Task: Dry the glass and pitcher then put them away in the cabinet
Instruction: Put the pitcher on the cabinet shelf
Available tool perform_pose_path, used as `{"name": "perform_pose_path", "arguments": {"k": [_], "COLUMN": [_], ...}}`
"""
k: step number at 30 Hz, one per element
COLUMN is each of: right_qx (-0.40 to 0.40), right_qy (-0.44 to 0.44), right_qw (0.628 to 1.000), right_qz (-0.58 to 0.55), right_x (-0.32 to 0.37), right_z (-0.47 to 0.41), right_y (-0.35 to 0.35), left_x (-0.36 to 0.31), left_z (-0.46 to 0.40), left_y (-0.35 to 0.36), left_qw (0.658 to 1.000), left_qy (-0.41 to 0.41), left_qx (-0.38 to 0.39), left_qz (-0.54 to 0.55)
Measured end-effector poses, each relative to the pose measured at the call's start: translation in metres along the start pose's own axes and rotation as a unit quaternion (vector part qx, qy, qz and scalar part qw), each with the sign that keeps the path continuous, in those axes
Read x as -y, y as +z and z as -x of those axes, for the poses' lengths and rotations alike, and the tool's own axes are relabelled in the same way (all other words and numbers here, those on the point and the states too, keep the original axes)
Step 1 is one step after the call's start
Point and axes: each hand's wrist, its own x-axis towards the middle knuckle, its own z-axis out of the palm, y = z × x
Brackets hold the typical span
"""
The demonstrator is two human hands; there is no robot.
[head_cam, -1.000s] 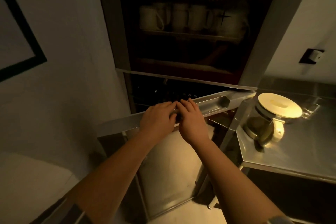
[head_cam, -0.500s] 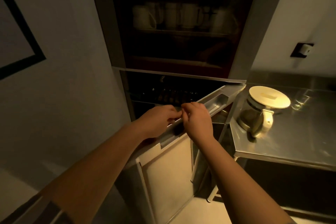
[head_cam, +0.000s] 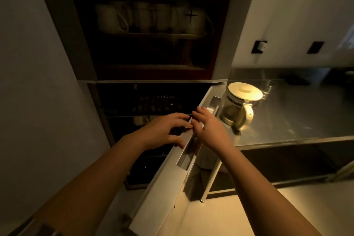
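The glass pitcher (head_cam: 234, 110), with a cream lid and handle, stands on the steel counter (head_cam: 298, 115) near its left edge. Just behind it, a clear glass (head_cam: 268, 88) shows faintly. The lower cabinet door (head_cam: 168, 197) stands swung wide open toward me. My left hand (head_cam: 164, 130) is on the inner side of the door's top edge, fingers spread, fingertips and thumb touching the edge. From the outer side, my right hand (head_cam: 208, 128) lies against the same edge with straight fingers. Neither hand holds anything.
The open lower cabinet (head_cam: 153, 105) is dark inside, with small items on its shelves. Above it, a glass-fronted compartment holds several white mugs (head_cam: 145, 17). A grey wall runs close on the left. Two dark wall sockets (head_cam: 259, 47) sit above the counter.
The lower door has swung from nearly shut to wide open toward the right. Both hands followed its top edge, and their fingers have loosened from curled to straighter.
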Motion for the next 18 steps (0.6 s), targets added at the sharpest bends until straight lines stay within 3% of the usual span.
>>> {"name": "perform_pose_path", "arguments": {"k": [4, 9, 18], "right_qx": [0.015, 0.018, 0.061], "right_qy": [0.017, 0.048, 0.053], "right_qw": [1.0, 0.999, 0.992], "right_qz": [0.003, 0.007, 0.095], "right_x": [0.006, 0.006, -0.013], "right_z": [0.008, 0.018, 0.03], "right_y": [-0.011, -0.021, -0.048], "left_x": [0.007, -0.005, -0.033], "left_z": [-0.007, -0.017, -0.031], "left_y": [0.012, 0.025, 0.058], "left_qw": [0.999, 0.998, 0.998], "left_qy": [-0.005, 0.003, 0.037], "left_qx": [0.01, 0.051, 0.039], "left_qz": [0.036, 0.021, -0.045]}}
